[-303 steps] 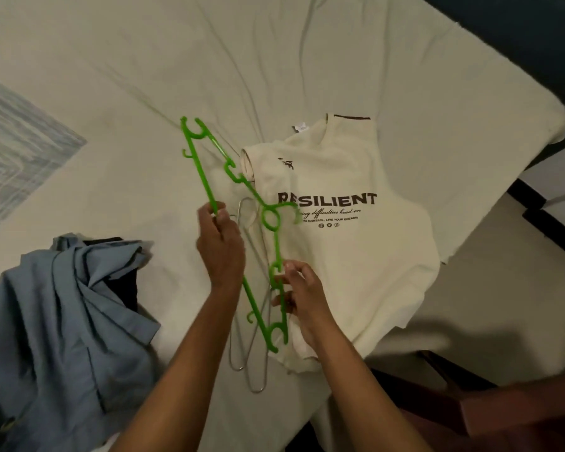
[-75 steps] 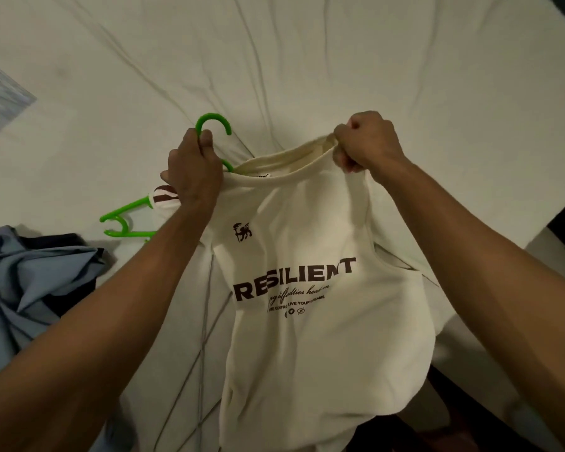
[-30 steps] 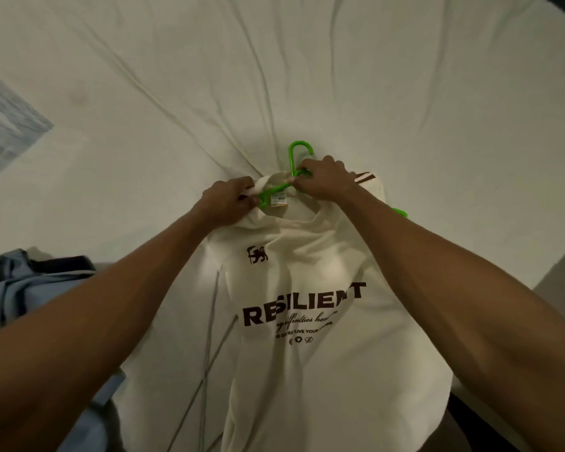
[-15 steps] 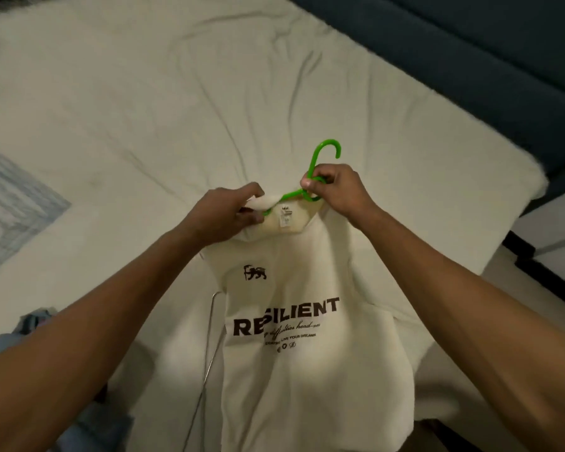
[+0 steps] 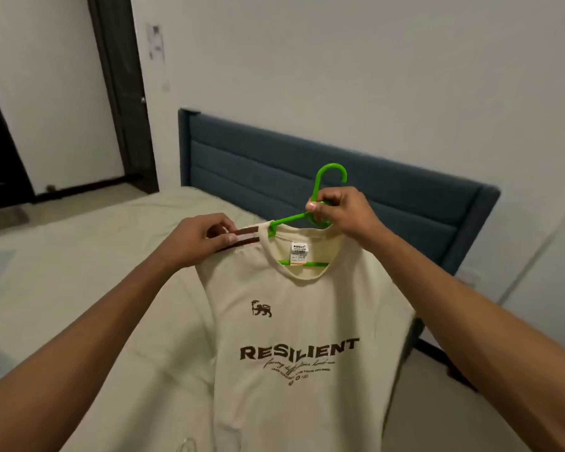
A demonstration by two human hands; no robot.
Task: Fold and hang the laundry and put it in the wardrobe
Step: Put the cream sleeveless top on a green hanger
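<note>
Two hands (image 5: 203,238) hold one T-shirt (image 5: 304,347), one hanger (image 5: 322,190).

**Both arms out, both hands gripping**

Both bare forearms reach forward and upward from the lower corners of the view, converging toward the middle. The left hand (image 5: 198,238) sits a little lower than the right, back of the hand facing up, wrist roughly straight, with the thumb and curled fingers pinching the striped shoulder edge of the shirt (image 5: 294,337). The right hand (image 5: 340,210) is raised higher and farther forward, its fingers curled round the neck of the hanger (image 5: 320,197) just below the hook, thumb tip showing on the near side. The hands are apart, level with the collar between them.
</note>
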